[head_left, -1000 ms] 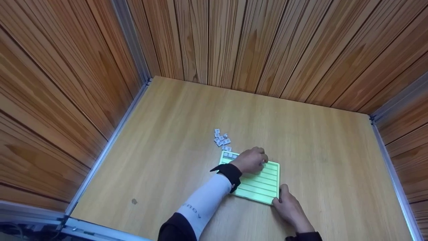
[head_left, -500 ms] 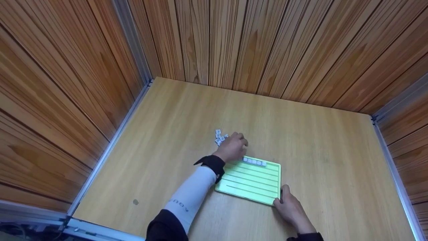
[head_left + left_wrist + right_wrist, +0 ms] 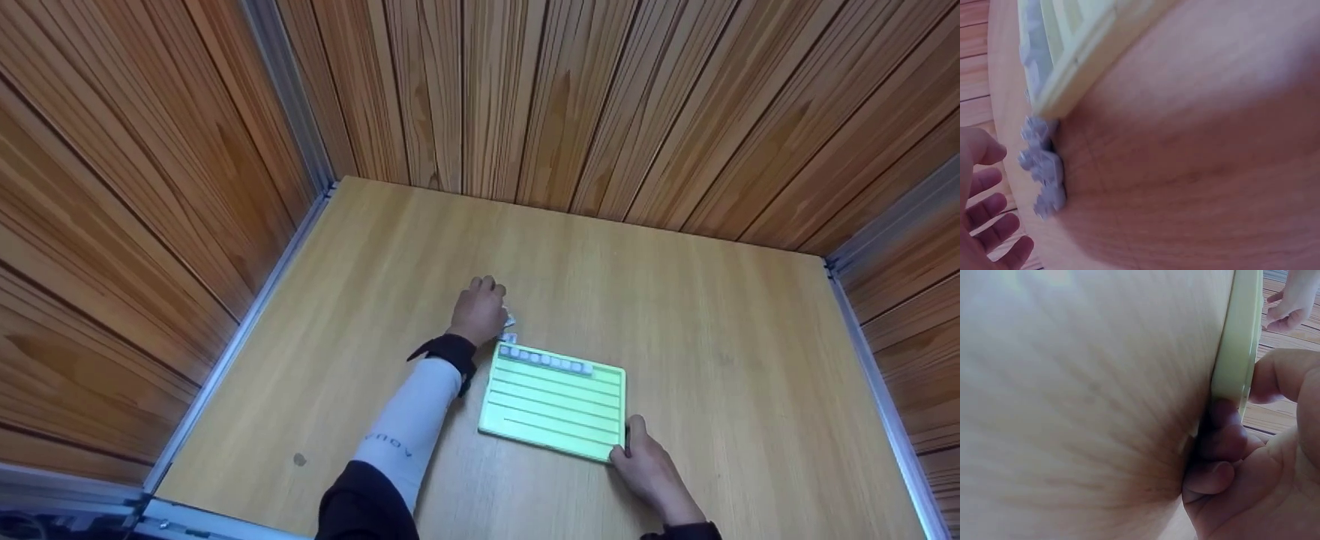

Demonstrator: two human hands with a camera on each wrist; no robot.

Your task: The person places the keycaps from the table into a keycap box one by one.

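My left hand (image 3: 478,313) hovers over the small pale tiles (image 3: 1047,169) lying loose beyond the far left corner of a light green ridged tray (image 3: 551,409). In the left wrist view its fingers (image 3: 994,208) are loosely bent, with nothing between them, apart from the tiles. The hand hides most of the loose tiles in the head view. A row of similar tiles (image 3: 546,361) fills most of the tray's far groove; the other grooves hold none. My right hand (image 3: 651,465) grips the tray's near right corner, thumb at the upper rim and fingers curled against its side and underside.
The tray lies on a wood-toned table (image 3: 712,345). Wooden plank walls (image 3: 555,105) close off the back and sides, with metal rails (image 3: 244,330) along the table's edges. A small dark spot (image 3: 299,459) marks the table at the near left.
My left hand has moved left from over the tray to the loose tiles. More of the row in the far groove now shows. My right hand keeps its grip on the tray's corner.
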